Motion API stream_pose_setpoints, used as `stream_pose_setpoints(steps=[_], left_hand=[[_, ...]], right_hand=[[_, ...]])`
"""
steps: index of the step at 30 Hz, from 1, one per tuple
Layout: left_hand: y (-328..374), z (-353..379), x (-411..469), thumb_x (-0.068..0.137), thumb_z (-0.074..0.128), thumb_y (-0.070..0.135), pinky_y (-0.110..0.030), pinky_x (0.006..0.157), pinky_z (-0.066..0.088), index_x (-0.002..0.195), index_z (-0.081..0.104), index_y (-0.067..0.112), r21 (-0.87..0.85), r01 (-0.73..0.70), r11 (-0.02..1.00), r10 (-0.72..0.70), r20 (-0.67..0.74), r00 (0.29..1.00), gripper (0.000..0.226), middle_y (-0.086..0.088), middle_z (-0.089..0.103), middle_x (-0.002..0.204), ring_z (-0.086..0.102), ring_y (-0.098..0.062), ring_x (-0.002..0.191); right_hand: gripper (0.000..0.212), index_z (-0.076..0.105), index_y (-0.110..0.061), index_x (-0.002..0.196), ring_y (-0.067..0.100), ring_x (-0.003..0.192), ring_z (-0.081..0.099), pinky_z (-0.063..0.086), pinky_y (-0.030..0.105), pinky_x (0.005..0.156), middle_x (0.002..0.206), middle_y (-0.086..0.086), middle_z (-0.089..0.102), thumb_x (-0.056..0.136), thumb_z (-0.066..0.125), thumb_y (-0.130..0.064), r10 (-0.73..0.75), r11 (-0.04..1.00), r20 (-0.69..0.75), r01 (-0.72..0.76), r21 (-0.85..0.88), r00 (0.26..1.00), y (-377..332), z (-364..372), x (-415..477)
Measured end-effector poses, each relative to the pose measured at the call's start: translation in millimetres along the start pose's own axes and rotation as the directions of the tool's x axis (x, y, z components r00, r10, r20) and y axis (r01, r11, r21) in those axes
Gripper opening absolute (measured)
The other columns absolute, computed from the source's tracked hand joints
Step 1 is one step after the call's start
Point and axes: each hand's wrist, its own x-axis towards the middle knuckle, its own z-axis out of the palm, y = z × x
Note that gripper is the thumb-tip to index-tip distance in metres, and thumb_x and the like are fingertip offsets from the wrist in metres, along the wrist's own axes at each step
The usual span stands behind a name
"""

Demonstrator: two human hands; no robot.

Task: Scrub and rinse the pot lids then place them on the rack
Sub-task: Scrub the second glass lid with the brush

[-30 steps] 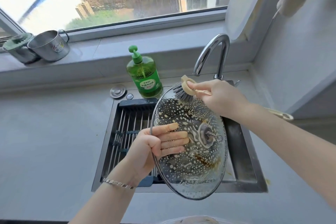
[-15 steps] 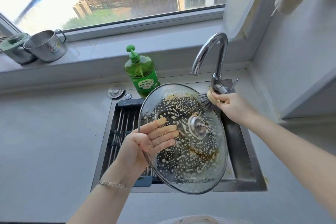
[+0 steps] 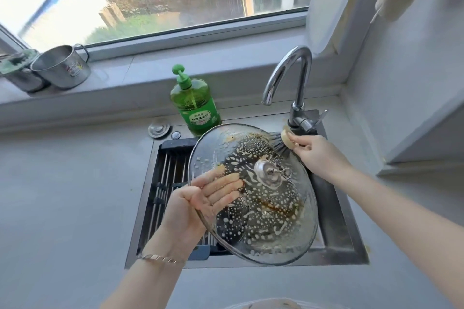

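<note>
A large glass pot lid (image 3: 261, 211) with a metal knob, spotted with greasy foam, is held tilted over the sink. My left hand (image 3: 200, 200) grips its left rim, fingers spread behind the glass. My right hand (image 3: 316, 153) holds a dish brush (image 3: 282, 142) with grey bristles and a pale head, bristles touching the lid's upper right edge beside the tap base. The drying rack (image 3: 168, 183) of metal rods lies across the sink's left half, partly hidden by the lid.
A chrome faucet (image 3: 293, 75) arches over the sink (image 3: 349, 241). A green dish soap bottle (image 3: 193, 105) stands behind the sink, a sink plug (image 3: 158, 128) beside it. A metal cup (image 3: 61, 66) and a pot sit on the windowsill. Grey counter surrounds the sink.
My right hand with the brush slid from the lid's top edge to its upper right edge by the tap. The lid tilted flatter and shifted slightly right.
</note>
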Motion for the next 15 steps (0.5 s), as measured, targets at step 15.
stream_pose_setpoints(steps=[15], left_hand=[[-4.8, 18.8, 14.8, 0.059, 0.03, -0.009, -0.046, 0.091, 0.051, 0.122, 0.046, -0.008, -0.078, -0.128, 0.989, 0.106, -0.234, 0.966, 0.066, -0.03, 0.054, 0.125, 0.059, -0.04, 0.104]], right_hand=[[0.059, 0.048, -0.029, 0.098, 0.0, 0.084, 0.049, 0.038, 0.018, 0.066, 0.095, -0.016, 0.05, 0.057, 0.08, -0.055, 0.021, 0.998, 0.277, -0.034, 0.043, 0.961, -49.3, -4.5, -87.4]])
